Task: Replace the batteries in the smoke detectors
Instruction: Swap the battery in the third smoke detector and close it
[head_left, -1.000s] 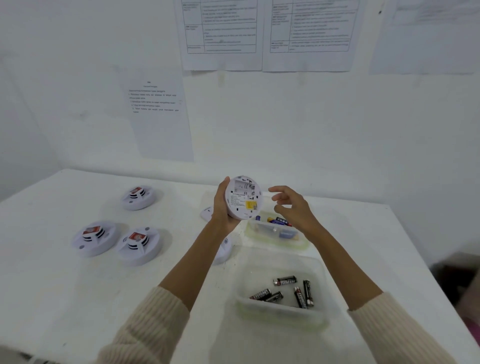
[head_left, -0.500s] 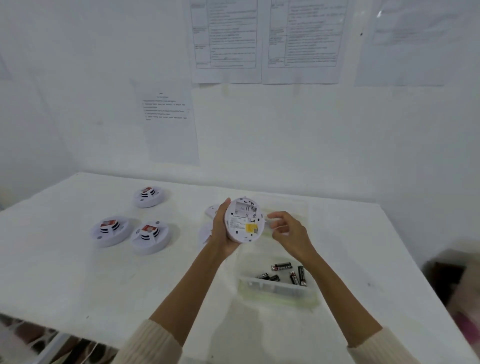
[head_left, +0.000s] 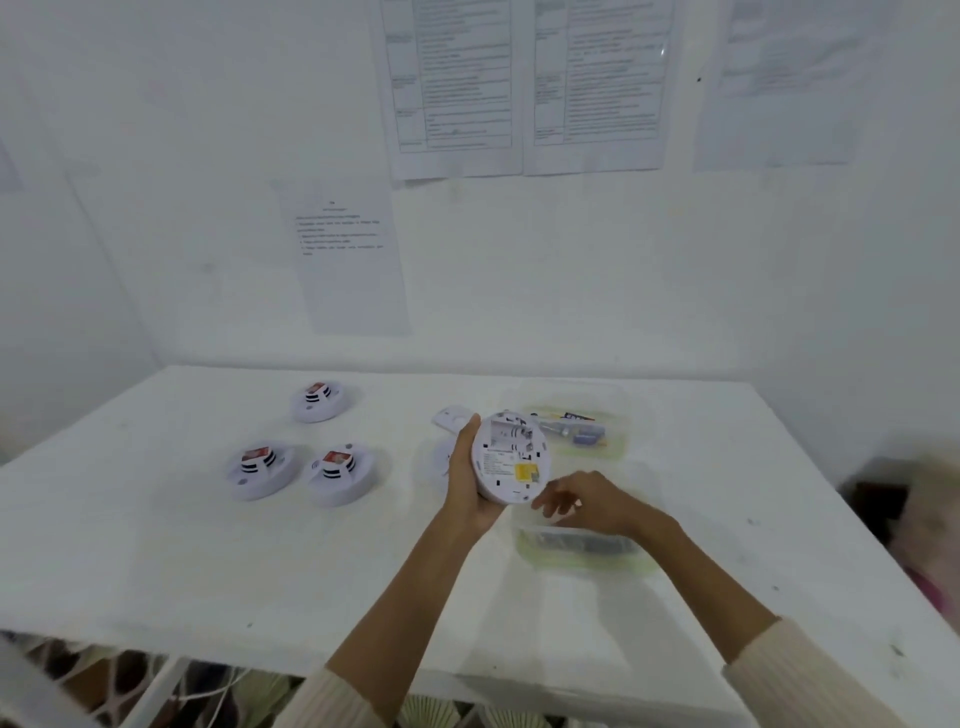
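My left hand (head_left: 465, 483) grips a round white smoke detector (head_left: 510, 456) from its left side, back facing me, with an open battery bay at its top and a yellow sticker lower down. My right hand (head_left: 584, 501) hovers just below and right of it, over the near clear tub (head_left: 587, 558) of dark batteries; its fingers are loosely curled and blurred, and I cannot make out anything in them. A far clear tub (head_left: 618, 441) holds coloured batteries. A loose white cover (head_left: 451, 419) lies behind my left hand.
Three more white smoke detectors with red-topped centres sit on the white table: one at the back (head_left: 318, 401) and two side by side (head_left: 262, 467) (head_left: 340, 472). Another white round piece (head_left: 439, 460) lies partly behind my left hand. Papers hang on the wall. The table's front edge is near.
My right hand has dropped from beside the detector's right rim down over the near battery tub. The detector has tilted a little. The camera has pulled back and up.
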